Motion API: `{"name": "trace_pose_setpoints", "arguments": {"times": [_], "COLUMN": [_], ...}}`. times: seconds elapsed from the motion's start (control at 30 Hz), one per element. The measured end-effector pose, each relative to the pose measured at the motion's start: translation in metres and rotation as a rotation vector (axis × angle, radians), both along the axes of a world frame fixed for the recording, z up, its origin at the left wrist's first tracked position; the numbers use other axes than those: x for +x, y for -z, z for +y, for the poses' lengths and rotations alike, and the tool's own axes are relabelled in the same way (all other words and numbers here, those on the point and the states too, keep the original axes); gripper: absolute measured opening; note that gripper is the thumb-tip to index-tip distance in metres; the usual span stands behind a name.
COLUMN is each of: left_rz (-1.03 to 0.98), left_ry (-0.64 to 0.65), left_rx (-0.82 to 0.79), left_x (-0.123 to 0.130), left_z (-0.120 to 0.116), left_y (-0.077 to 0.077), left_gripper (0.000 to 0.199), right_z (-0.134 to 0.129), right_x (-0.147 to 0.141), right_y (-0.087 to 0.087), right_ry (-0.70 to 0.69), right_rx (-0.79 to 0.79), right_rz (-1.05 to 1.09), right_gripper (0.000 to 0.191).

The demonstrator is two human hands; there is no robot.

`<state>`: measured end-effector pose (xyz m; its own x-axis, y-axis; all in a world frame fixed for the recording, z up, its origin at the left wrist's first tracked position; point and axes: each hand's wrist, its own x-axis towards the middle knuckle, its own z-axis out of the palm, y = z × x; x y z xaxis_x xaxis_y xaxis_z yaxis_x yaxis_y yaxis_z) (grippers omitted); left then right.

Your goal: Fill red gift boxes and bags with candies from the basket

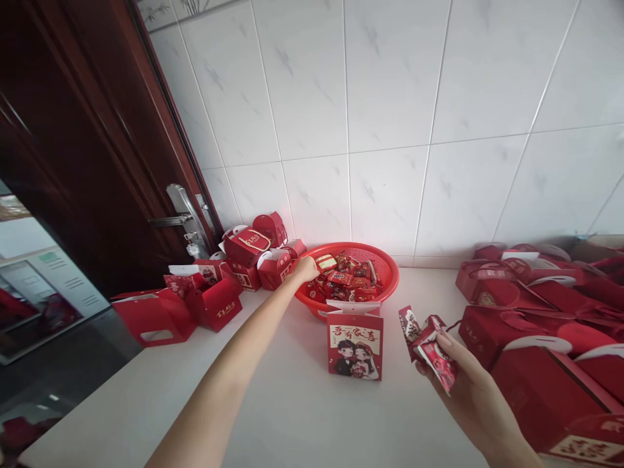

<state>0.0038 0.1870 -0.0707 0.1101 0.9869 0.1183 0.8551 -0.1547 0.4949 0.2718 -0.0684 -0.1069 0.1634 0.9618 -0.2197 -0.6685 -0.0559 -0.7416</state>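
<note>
The left hand (306,268) reaches over the near-left side of the red basket (392,279), at the loose sweets (341,278) inside; its fingertips are hidden, so how far open they are and whether they grip anything cannot be told. A light pinch from the top of the heap would suit best. The right hand (470,383) is closed around a small bunch of sweets (433,354), best held snugly, since slick wrappers could slip. The picture box (355,351) stands upright just before the basket.

Bare tabletop (287,403) front-left: open | card box (355,346): blocks basket's (390,276) near side
</note>
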Motion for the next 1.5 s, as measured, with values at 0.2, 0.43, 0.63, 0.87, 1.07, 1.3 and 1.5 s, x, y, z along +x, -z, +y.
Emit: {"name": "trace_pose_setpoints", "arguments": {"times": [0.2,0.43,0.63,0.87,1.07,1.3,1.5], "left_rz": [-0.347,-0.889,-0.873,-0.617,-0.526,-0.643,-0.747], "left_ry": [0.095,0.323,0.532,0.773,0.714,0.642,0.550], "left_rx": [0.100,0.106,-0.011,-0.040,-0.009,-0.062,-0.015], "left_x": [0.003,0.016,0.032,0.060,0.069,0.068,0.068], "left_z": [-0.022,-0.088,-0.153,-0.192,-0.201,-0.201,-0.196], "left_y": [-0.009,-0.032,-0.052,-0.034,-0.020,-0.020,-0.020], "left_gripper": [0.019,0.051,0.029,0.022,0.037,0.040,0.028], "right_z": [0.000,0.003,0.003,-0.002,-0.003,-0.005,-0.004], "right_x": [0.000,0.000,-0.006,-0.016,-0.019,-0.021,-0.011], "right_y": [0.000,0.005,0.004,0.001,0.003,-0.003,-0.007], "right_ry": [0.010,-0.016,-0.038,-0.128,-0.168,-0.138,-0.076], "right_rx": [-0.009,0.042,0.166,0.242,0.238,0.233,0.234], "right_rz": [0.024,0.007,-0.047,-0.118,-0.136,-0.155,-0.079], "right_gripper": [0.039,0.035,0.031,0.031,0.034,0.035,0.032]}}
